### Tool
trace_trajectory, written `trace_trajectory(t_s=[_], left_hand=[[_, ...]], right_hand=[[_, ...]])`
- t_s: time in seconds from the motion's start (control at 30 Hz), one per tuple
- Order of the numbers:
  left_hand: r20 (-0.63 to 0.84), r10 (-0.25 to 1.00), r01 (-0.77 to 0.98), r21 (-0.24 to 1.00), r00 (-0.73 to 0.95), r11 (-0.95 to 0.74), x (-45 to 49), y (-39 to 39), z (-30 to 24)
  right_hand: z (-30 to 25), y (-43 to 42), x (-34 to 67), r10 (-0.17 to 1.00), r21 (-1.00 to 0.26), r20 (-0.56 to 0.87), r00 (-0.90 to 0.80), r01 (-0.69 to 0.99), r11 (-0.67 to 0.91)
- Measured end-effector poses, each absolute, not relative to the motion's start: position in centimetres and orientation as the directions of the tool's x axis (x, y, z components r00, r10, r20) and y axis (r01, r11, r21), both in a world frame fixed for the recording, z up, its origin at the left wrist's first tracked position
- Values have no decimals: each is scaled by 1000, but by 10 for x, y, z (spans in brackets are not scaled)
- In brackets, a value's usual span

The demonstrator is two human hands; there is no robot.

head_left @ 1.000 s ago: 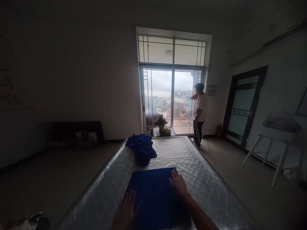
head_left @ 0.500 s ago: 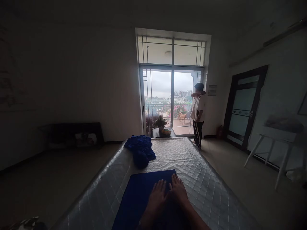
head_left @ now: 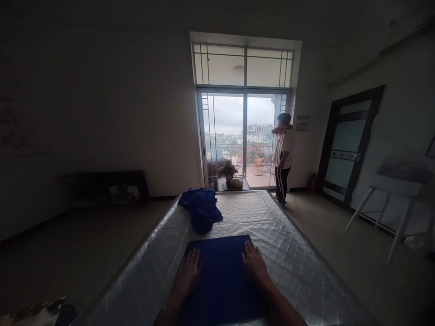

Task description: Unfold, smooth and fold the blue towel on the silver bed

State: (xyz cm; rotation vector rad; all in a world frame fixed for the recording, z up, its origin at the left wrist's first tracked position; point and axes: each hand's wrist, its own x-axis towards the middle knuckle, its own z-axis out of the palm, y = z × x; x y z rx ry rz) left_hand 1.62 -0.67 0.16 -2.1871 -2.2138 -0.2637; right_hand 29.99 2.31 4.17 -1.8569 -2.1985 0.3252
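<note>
It was a room in a home. A big mattress [head_left: 272, 235] lay in the middle, glass balcony doors [head_left: 243, 136] stood at the top centre, and a small plant [head_left: 229, 170] sat by them.

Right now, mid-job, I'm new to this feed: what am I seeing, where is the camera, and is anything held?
There is no machine here: a person works with two bare hands, and the one camera sits on their head, looking forward and down. The left hand and right hand lie flat, fingers spread, on a folded blue cloth near the close end of a quilted mattress. Neither hand grips anything. Farther up the mattress lies a crumpled blue cloth. Beyond it, a potted plant stands on a small table before the glass door, where another person stands.
</note>
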Motion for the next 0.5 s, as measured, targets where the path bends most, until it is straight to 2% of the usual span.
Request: trace_trajectory(t_s=[0.17,0.3,0.5], left_hand=[[88,989,985,141,-115,102,-2,-18,7],[102,987,980,164,-128,110,4,-19,8],[142,979,984,124,-144,127,0,-15,-1]], right_hand=[[39,27,298,983,-233,39,-177,955,182],[45,38,294,960,-132,116,-253,954,267],[39,67,296,966,-182,128,-223,953,244]])
